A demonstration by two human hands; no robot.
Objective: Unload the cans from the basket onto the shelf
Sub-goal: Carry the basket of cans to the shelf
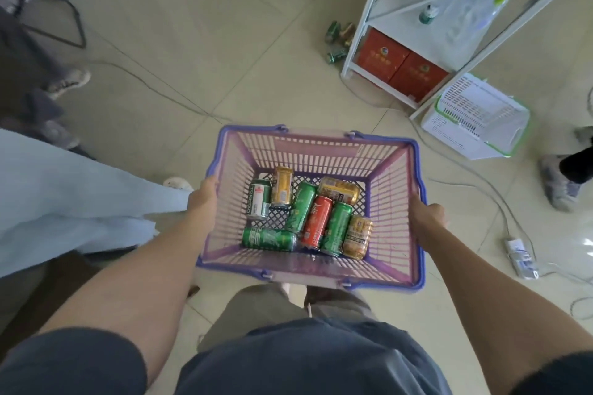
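I hold a pink plastic basket (pixel 396 189) with a purple rim in front of me, above the floor. My left hand (pixel 202 194) grips its left rim and my right hand (pixel 428 215) grips its right rim. Several cans lie on their sides in the bottom: a red can (pixel 316 222), tall green cans (pixel 301 206), a green and white can (pixel 257 199) and gold cans (pixel 357 236). The white metal shelf (pixel 364 14) stands at the upper right, some way from the basket.
Red boxes (pixel 401 64) fill the shelf's lowest level, bottles the upper ones. A few cans (pixel 335 42) lie on the floor by its left leg. A white basket (pixel 475 119) sits beside it. Cables and a power strip (pixel 519 255) cross the floor. Other people's feet (pixel 560 181) stand around.
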